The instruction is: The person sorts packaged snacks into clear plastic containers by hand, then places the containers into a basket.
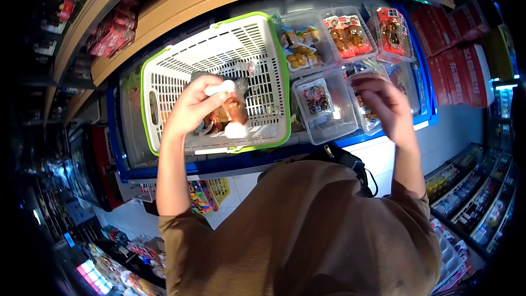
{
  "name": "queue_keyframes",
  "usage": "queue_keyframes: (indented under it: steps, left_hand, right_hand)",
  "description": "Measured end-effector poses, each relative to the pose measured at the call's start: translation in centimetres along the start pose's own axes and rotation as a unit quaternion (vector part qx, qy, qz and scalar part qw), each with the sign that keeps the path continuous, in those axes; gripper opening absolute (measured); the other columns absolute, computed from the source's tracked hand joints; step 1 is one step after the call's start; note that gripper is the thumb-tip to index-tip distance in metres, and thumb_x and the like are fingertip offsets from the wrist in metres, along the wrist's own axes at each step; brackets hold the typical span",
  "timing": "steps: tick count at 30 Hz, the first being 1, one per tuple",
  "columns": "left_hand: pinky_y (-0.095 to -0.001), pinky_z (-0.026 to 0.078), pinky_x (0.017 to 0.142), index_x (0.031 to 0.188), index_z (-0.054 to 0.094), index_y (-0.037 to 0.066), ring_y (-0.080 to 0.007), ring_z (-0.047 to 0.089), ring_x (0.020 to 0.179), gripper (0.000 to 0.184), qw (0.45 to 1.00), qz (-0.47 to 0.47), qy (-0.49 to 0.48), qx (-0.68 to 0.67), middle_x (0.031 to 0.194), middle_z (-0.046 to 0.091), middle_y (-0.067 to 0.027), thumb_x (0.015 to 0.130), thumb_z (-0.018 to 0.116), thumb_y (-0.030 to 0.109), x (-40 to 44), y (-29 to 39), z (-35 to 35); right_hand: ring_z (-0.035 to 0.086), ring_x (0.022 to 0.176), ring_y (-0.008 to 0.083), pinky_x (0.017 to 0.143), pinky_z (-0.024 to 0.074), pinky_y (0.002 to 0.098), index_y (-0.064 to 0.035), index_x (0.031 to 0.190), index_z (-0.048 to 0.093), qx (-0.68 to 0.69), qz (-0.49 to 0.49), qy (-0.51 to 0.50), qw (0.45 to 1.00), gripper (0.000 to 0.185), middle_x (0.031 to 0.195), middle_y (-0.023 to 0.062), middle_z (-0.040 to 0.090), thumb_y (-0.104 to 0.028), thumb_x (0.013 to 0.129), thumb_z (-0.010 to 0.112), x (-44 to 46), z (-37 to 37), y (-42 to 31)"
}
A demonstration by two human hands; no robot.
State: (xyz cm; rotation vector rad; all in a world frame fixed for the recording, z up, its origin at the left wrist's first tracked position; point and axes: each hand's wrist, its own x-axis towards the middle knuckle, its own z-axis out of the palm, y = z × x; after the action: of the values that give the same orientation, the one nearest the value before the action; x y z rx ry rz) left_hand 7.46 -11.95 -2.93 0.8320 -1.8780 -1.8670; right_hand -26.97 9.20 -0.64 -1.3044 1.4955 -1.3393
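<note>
Over the white basket with a green rim (216, 21), my left hand (200, 101) pinches a blurred package (233, 111) with brown contents and white ends. Dark wrapped items (241, 85) lie inside the basket beneath it. To the right, my right hand (386, 107) hangs over a clear container (370, 123) holding small packets. Its fingers are bent and blurred, and whether they grip anything is unclear. Beside that hand, another clear container (334, 123) holds one packet of dark pieces (319, 97).
Behind are clear containers with yellow packets (300, 49), red-labelled packets (346, 35) and another red packet (392, 30). A wooden shelf edge (164, 8) runs across the back. Red boxes (457, 74) stand at the right. A black strap or cable (364, 172) lies near my body.
</note>
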Motion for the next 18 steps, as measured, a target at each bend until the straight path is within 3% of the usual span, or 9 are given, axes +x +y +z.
queue_keyframes:
  steps: [1, 2, 3, 6, 7, 9, 11, 14, 18]
  left_hand:
    - [-0.0372, 0.047, 0.095, 0.103, 0.057, 0.007, -0.019, 0.062, 0.095, 0.011, 0.998, 0.03, 0.008, -0.062, 0.091, 0.066, -0.007, 0.094, 0.062, 0.01, -0.4, 0.6, 0.4]
    - [-0.0512, 0.035, 0.108, 0.101, 0.057, 0.009, -0.0248, 0.063, 0.099, 0.006, 0.975, 0.16, -0.044, -0.147, 0.085, 0.066, -0.0084, 0.096, 0.058, 0.011, 0.1, 0.4, 1.1]
    - [-0.0562, 0.021, 0.115, 0.092, 0.056, 0.013, -0.0265, 0.062, 0.103, 0.005, 0.934, 0.213, -0.099, -0.268, 0.08, 0.063, -0.0069, 0.096, 0.057, 0.014, 0.7, 0.6, 2.4]
    - [-0.0575, 0.016, 0.117, 0.077, 0.048, 0.015, -0.0272, 0.058, 0.112, 0.023, 0.825, 0.263, -0.157, -0.475, 0.073, 0.057, -0.0028, 0.091, 0.065, 0.023, 1.7, 1.2, 6.5]
    - [-0.0577, 0.016, 0.117, 0.079, 0.049, 0.015, -0.0295, 0.051, 0.122, 0.023, 0.821, 0.25, -0.16, -0.488, 0.08, 0.059, -0.0055, 0.09, 0.067, 0.024, 1.5, 1.2, 7.4]
    - [-0.0578, 0.018, 0.117, 0.082, 0.049, 0.016, -0.0335, 0.037, 0.139, 0.022, 0.801, 0.225, -0.165, -0.529, 0.097, 0.065, -0.0118, 0.089, 0.068, 0.025, 1.4, 1.3, 9.2]
    - [-0.0515, 0.019, 0.118, 0.084, 0.049, 0.017, -0.0368, 0.024, 0.145, 0.022, 0.828, 0.195, -0.129, -0.51, 0.127, 0.057, -0.0245, 0.09, 0.068, 0.027, 1.1, 1.1, 9.2]
    - [-0.0445, 0.012, 0.12, 0.081, 0.048, 0.018, -0.0379, 0.022, 0.146, 0.024, 0.88, 0.167, -0.071, -0.439, 0.144, 0.041, -0.032, 0.093, 0.064, 0.031, 0.6, 0.9, 9.7]
    - [-0.0481, 0.009, 0.119, 0.078, 0.046, 0.017, -0.0394, 0.025, 0.145, 0.03, 0.921, 0.155, -0.052, -0.355, 0.148, 0.034, -0.0321, 0.092, 0.064, 0.037, 0.8, 0.8, 10.7]
  right_hand:
    - [0.06, 0.102, 0.0164, 0.088, 0.0479, 0.0285, 0.0031, 0.105, 0.063, 0.085, 0.034, -0.033, 0.995, 0.013, 0.114, 0.0106, 0.063, -0.001, 0.094, 0.056, 0.3, 1.4, -0.1]
    - [0.06, 0.101, 0.0128, 0.087, 0.0479, 0.0266, 0.002, 0.108, 0.064, 0.098, -0.007, -0.079, 0.992, 0.016, 0.112, 0.0082, 0.064, -0.006, 0.096, 0.057, 0.9, 2.8, 0.1]
    - [0.06, 0.11, 0.0191, 0.095, 0.0469, 0.0319, 0.0013, 0.113, 0.063, 0.124, 0.052, -0.136, 0.982, 0.019, 0.117, 0.0122, 0.064, -0.004, 0.098, 0.053, 1.3, 3.9, -0.8]
    - [0.057, 0.119, 0.018, 0.1, 0.0448, 0.0315, 0.0005, 0.134, 0.048, 0.281, 0.094, -0.249, 0.922, 0.034, 0.126, 0.0117, 0.061, -0.009, 0.102, 0.049, 1.7, 8.1, -1.2]
    - [0.058, 0.107, 0.0093, 0.09, 0.0469, 0.0238, 0.0, 0.131, 0.051, 0.385, 0.086, -0.242, 0.887, 0.034, 0.115, 0.0056, 0.064, -0.015, 0.1, 0.055, 1.7, 10.1, -1.2]
    - [0.057, 0.107, 0.0085, 0.091, 0.0465, 0.0236, 0.0003, 0.129, 0.052, 0.406, 0.095, -0.24, 0.876, 0.033, 0.115, 0.0044, 0.063, -0.014, 0.1, 0.056, 1.7, 11.5, -2.0]
    - [0.057, 0.106, 0.0081, 0.091, 0.0466, 0.0238, 0.0002, 0.128, 0.053, 0.371, 0.11, -0.295, 0.874, 0.032, 0.115, 0.004, 0.063, -0.014, 0.1, 0.056, 1.8, 10.6, -0.6]
    - [0.058, 0.104, 0.0082, 0.091, 0.0473, 0.0243, -0.0003, 0.126, 0.054, 0.371, 0.144, -0.309, 0.864, 0.03, 0.112, 0.0039, 0.063, -0.012, 0.098, 0.058, 1.4, 9.8, -0.5]
    - [0.059, 0.102, 0.0095, 0.089, 0.0486, 0.0246, -0.0014, 0.12, 0.055, 0.411, 0.144, -0.307, 0.846, 0.029, 0.109, 0.0044, 0.063, -0.005, 0.094, 0.064, 0.6, 9.0, -0.2]
